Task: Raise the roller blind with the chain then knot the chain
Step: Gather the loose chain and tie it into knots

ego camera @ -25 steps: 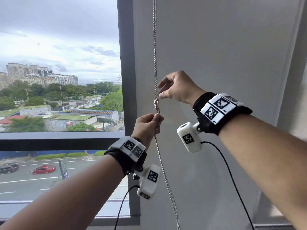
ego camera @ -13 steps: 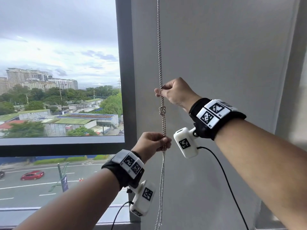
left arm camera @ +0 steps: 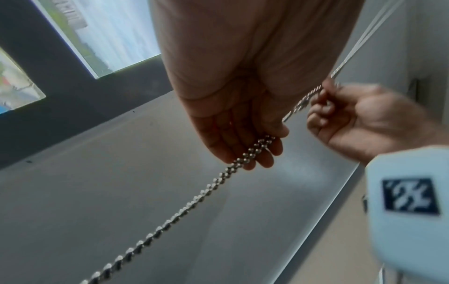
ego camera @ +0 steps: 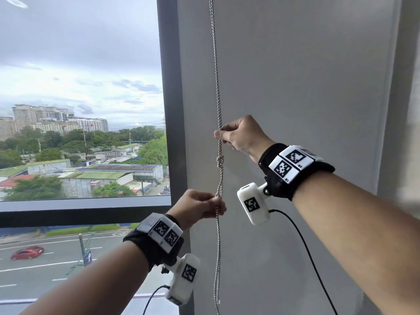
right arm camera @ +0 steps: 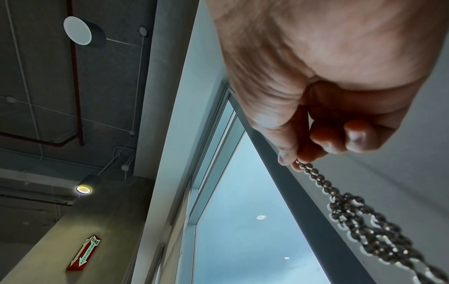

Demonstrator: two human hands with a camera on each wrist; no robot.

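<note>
A silver ball chain hangs doubled in front of the grey wall, beside the dark window post. A tight knot sits in it between my two hands. My right hand pinches the chain just above the knot, thumb against forefinger. My left hand grips the chain below the knot, fingers curled round both strands. The knot shows close up in the right wrist view. The blind itself is out of view above.
The dark window post stands just left of the chain. The glass shows city buildings and a road below. The grey wall panel fills the right. A black cable trails from the right wrist camera.
The knot has pulled tight and small. My left hand has slid down the chain, away from the knot. My right hand now pinches the chain above it. The chain hangs straighter.
</note>
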